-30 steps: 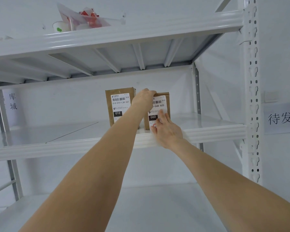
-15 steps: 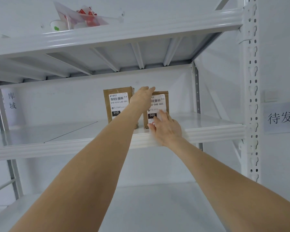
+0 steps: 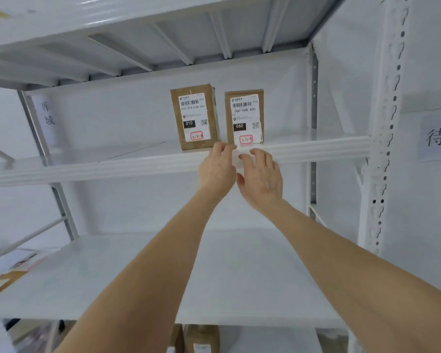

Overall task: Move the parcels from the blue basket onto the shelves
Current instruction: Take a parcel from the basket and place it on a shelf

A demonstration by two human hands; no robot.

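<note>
Mid-frame shelf: parcel 010, parcel 060 stood upright.
Left hand, right hand: fingers relaxed, held nothing.
Handling: I judged both light, stiff; grip sides.

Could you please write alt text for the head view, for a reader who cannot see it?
A brown parcel labelled 010 and a parcel labelled 060 stand upright, apart, on a white shelf. The left hand and right hand, both empty, reach to its front edge.

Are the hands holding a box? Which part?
No, nothing is held. The left hand and right hand are empty, fingers loose at the shelf edge, just below the 010 parcel and 060 parcel standing by themselves.
</note>
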